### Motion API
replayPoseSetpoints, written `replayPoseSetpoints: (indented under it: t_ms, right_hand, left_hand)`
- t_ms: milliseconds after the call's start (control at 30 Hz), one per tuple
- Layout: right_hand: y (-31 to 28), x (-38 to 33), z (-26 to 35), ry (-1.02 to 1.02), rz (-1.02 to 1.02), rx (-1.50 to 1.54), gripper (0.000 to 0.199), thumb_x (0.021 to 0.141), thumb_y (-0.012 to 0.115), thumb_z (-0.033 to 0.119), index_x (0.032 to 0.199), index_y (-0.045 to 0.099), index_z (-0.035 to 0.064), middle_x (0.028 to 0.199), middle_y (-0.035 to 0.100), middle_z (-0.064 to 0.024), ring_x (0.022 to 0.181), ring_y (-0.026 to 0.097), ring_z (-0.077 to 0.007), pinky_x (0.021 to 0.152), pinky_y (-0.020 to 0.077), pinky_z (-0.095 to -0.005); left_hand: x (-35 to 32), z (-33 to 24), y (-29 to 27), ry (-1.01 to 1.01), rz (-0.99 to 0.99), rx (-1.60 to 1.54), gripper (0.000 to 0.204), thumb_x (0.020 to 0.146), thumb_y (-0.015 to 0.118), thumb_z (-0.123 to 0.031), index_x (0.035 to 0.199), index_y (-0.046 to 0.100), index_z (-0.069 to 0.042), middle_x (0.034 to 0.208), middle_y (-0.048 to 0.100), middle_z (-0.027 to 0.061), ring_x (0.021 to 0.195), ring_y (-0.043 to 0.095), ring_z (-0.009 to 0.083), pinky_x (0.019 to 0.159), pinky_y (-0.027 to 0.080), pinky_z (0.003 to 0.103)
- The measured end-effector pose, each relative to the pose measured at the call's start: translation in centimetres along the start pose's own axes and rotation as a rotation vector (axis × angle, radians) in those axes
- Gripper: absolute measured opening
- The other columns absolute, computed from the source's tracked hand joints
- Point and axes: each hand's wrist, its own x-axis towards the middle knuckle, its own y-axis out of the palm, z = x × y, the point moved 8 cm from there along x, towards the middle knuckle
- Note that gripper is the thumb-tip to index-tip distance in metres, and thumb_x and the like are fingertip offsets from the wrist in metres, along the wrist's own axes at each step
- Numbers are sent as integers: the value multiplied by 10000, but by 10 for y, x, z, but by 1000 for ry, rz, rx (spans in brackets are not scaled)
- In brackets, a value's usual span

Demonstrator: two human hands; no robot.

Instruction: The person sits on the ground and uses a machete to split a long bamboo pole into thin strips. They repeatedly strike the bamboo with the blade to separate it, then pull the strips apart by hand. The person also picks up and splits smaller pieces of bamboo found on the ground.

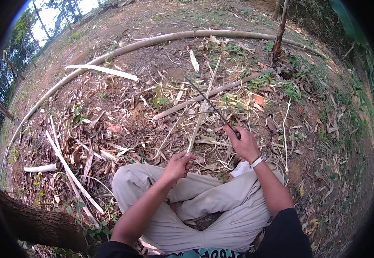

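Note:
My left hand (179, 165) is closed around the lower end of a long, pale bamboo strip (199, 122), which points up and away from me, leaning slightly right. In my right hand (244, 144) is the handle of a knife with a long, thin, dark blade (203, 97). The blade slants up to the left and crosses the strip partway along; I cannot tell whether the two touch. Both hands are in front of my crossed legs in light trousers (152, 180), the right one farther forward. A white band (256, 162) circles my right wrist.
Beyond the strip lies a shorter bamboo pole (174, 111) among dry leaves and shavings. A long bamboo pole (152, 41) curves across the far ground. Pale split bamboo pieces (73, 174) lie to my left, near a thick trunk (36, 221). A thin tree stem (280, 34) rises at far right.

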Motion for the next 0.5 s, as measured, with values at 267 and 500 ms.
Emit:
replayPoseSetpoints:
  t_ms: [267, 500]
  right_hand:
    - [74, -41, 45, -441, 163, -362, 491, 905, 541, 568, 754, 550, 101, 572, 596, -118, 497, 605, -317, 443, 447, -439]
    - [85, -35, 38, -495, 195, -458, 489, 910, 529, 571, 738, 555, 113, 568, 592, -117, 486, 609, -301, 438, 469, -417]
  left_hand:
    - [14, 2, -6, 331, -195, 476, 349, 1005, 421, -202, 818, 602, 31, 666, 574, 136, 606, 562, 261, 614, 438, 409]
    - [20, 10, 5, 417, -269, 610, 327, 984, 472, -197, 813, 611, 45, 678, 605, 185, 673, 617, 309, 662, 459, 428]
